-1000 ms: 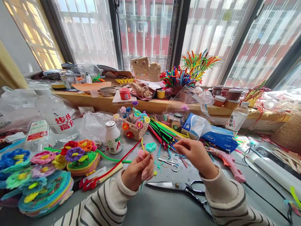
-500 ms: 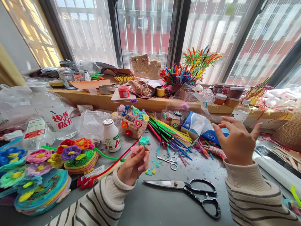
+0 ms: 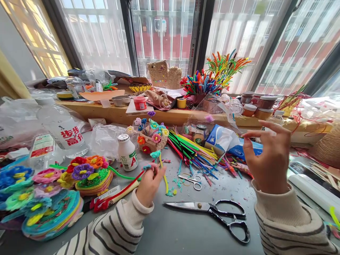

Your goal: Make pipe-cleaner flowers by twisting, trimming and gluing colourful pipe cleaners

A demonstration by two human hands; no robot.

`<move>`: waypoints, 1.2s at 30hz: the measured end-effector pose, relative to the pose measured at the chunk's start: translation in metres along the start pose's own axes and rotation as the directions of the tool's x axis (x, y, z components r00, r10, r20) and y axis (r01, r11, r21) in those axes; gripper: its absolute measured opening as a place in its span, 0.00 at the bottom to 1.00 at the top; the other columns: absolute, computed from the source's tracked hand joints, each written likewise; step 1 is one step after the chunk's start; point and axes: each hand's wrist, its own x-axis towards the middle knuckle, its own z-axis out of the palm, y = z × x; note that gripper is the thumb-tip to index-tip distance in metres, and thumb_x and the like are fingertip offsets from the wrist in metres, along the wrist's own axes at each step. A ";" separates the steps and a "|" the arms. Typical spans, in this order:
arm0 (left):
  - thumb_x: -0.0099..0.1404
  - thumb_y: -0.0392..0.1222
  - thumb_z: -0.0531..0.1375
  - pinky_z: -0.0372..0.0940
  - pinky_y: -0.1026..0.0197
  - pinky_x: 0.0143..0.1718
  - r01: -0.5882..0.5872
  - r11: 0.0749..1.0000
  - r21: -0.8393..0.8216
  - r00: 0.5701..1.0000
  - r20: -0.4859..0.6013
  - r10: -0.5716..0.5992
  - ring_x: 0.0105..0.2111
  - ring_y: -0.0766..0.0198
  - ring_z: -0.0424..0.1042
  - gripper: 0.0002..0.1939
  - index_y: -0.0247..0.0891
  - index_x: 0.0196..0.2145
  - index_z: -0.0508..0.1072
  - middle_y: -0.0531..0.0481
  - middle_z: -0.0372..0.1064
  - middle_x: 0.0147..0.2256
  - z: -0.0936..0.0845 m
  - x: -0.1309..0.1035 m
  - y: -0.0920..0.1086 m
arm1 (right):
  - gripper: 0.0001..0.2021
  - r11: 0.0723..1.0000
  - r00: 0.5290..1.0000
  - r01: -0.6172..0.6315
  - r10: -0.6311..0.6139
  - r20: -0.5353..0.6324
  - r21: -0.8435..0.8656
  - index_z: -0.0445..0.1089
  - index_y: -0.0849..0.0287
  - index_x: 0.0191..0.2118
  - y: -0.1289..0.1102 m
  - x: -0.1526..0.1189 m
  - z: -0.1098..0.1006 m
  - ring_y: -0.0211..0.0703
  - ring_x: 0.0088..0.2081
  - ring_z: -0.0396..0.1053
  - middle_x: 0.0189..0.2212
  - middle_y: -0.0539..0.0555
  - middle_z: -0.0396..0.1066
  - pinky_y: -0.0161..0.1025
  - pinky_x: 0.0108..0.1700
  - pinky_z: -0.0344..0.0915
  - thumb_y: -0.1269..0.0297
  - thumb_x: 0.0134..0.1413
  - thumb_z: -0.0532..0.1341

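My left hand [image 3: 149, 184] is closed, its fingers pinched round a small teal fuzzy-wire flower [image 3: 155, 154] that pokes up above them. A bit of pink and blue also shows at the fingertips, too small to make out. My right hand [image 3: 268, 159] is raised over the right side of the table, fingers apart and thumb close to the index finger, with nothing visible in it. Large black-handled scissors [image 3: 207, 209] lie in front, between the hands. Small white-handled scissors [image 3: 193, 181] lie behind them, and a yellow fuzzy strip [image 3: 165, 177] lies beside my left hand.
Flower-topped round pieces [image 3: 55, 212] stand at left, near a white bottle [image 3: 126, 152] and a large clear bottle [image 3: 63, 131]. Behind are a woven basket of flowers [image 3: 152, 141], a pile of pipe cleaners [image 3: 190, 148] and a tissue pack [image 3: 223, 140]. A wooden ledge [image 3: 170, 116] runs behind.
My left hand has moved slightly left and turned, carrying the teal flower leftward and uncovering the yellow strip. My right hand has turned and shifted slightly, its fingers still apart.
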 end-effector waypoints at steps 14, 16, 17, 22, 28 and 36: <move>0.41 0.31 0.58 0.50 0.64 0.26 -0.275 0.733 0.622 0.939 0.337 0.066 0.21 0.63 0.60 0.07 0.39 0.19 0.64 0.53 0.61 0.20 0.004 -0.007 -0.018 | 0.07 0.996 0.923 0.009 -0.044 0.383 0.093 0.64 0.59 0.28 -0.010 -0.020 0.025 0.48 0.42 0.57 0.41 0.57 0.57 0.47 0.43 0.53 0.73 0.43 0.50; 0.42 0.32 0.57 0.50 0.63 0.26 -0.281 0.711 0.645 0.940 0.335 0.067 0.21 0.63 0.60 0.06 0.39 0.19 0.63 0.53 0.62 0.20 0.003 -0.006 -0.020 | 0.07 0.978 0.883 -0.062 -0.040 0.467 0.200 0.64 0.60 0.28 -0.017 -0.024 0.029 0.46 0.41 0.58 0.38 0.56 0.59 0.45 0.42 0.54 0.73 0.44 0.50; 0.43 0.32 0.57 0.51 0.63 0.27 -0.291 0.698 0.654 0.937 0.341 0.071 0.22 0.63 0.61 0.05 0.39 0.19 0.63 0.52 0.62 0.20 0.003 -0.006 -0.021 | 0.07 0.955 0.847 -0.115 -0.049 0.530 0.273 0.64 0.60 0.28 -0.022 -0.028 0.031 0.44 0.39 0.59 0.37 0.56 0.61 0.42 0.41 0.55 0.73 0.44 0.50; 0.45 0.34 0.55 0.52 0.63 0.25 -0.281 0.694 0.663 0.938 0.343 0.052 0.19 0.67 0.58 0.05 0.38 0.21 0.59 0.53 0.64 0.22 0.002 -0.002 -0.017 | 0.09 0.798 0.584 -0.405 -0.151 0.798 0.447 0.65 0.59 0.32 -0.048 -0.054 0.043 0.38 0.32 0.63 0.30 0.51 0.66 0.35 0.36 0.60 0.71 0.45 0.51; 0.46 0.39 0.56 0.48 0.67 0.16 -0.103 0.892 0.439 0.972 0.235 -0.003 0.12 0.77 0.46 0.16 0.39 0.19 0.46 0.56 0.65 0.22 0.004 0.001 -0.004 | 0.09 0.710 0.504 -0.495 -0.234 0.832 0.500 0.69 0.59 0.32 -0.062 -0.076 0.051 0.38 0.32 0.64 0.30 0.53 0.66 0.33 0.35 0.60 0.67 0.45 0.54; 0.43 0.39 0.59 0.52 0.66 0.21 0.016 0.979 0.203 0.966 0.251 -0.068 0.19 0.72 0.61 0.20 0.39 0.19 0.45 0.57 0.64 0.20 0.006 0.000 -0.005 | 0.08 0.571 0.429 -0.681 -0.199 0.881 0.460 0.69 0.63 0.27 -0.065 -0.080 0.053 0.37 0.28 0.64 0.24 0.53 0.68 0.31 0.29 0.60 0.64 0.42 0.56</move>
